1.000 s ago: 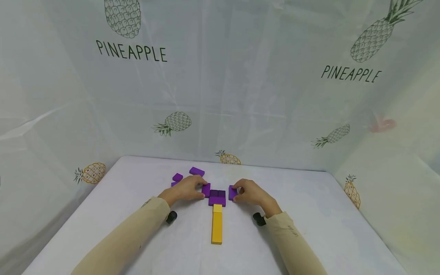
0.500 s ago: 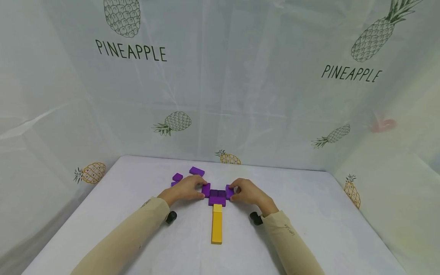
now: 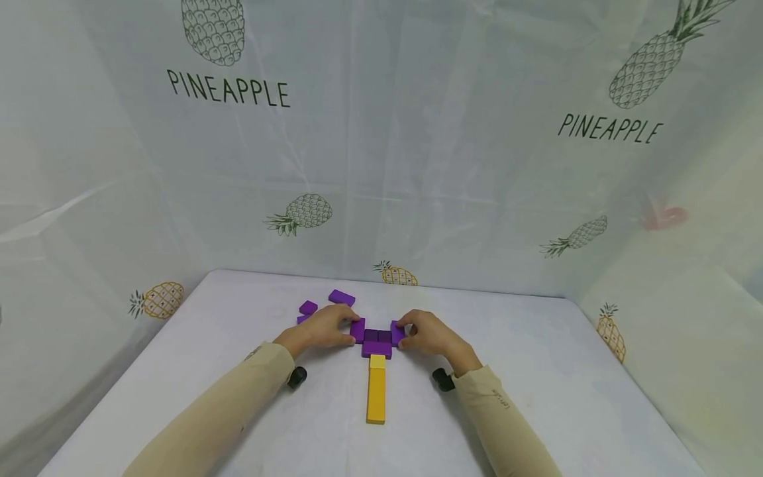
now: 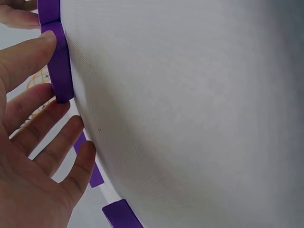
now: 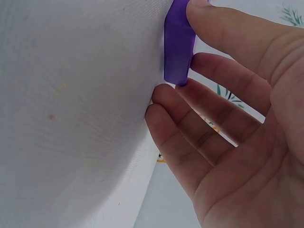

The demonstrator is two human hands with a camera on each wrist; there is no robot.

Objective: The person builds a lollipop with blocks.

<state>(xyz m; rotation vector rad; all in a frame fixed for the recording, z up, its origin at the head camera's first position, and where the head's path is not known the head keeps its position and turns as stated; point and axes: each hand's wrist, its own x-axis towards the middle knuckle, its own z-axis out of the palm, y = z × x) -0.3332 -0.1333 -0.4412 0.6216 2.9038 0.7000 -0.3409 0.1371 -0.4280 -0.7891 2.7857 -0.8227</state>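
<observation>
My left hand (image 3: 324, 326) pinches a flat purple block (image 3: 357, 330) between thumb and fingers, at the left side of a small purple group. On the opposite side, my right hand (image 3: 434, 332) grips a matching purple block (image 3: 396, 334) by its two ends. Between them lie two dark purple squares (image 3: 378, 336), with a wider purple block (image 3: 377, 349) along their near side. Below that runs a yellow column, a short piece (image 3: 377, 361) above a long yellow bar (image 3: 376, 397). In the left wrist view, the held block (image 4: 61, 76) abuts another purple piece (image 4: 49, 10).
Behind my left hand lie loose purple pieces: a long block (image 3: 342, 297), a small one (image 3: 308, 307) and another (image 3: 303, 318) partly covered by the hand. The white table (image 3: 536, 397) ends at a pineapple-printed curtain (image 3: 417, 165) at the back and sides.
My right hand has slid its purple block leftward, from a gap beside the dark squares to right up against them. The left hand and its block stay in place.
</observation>
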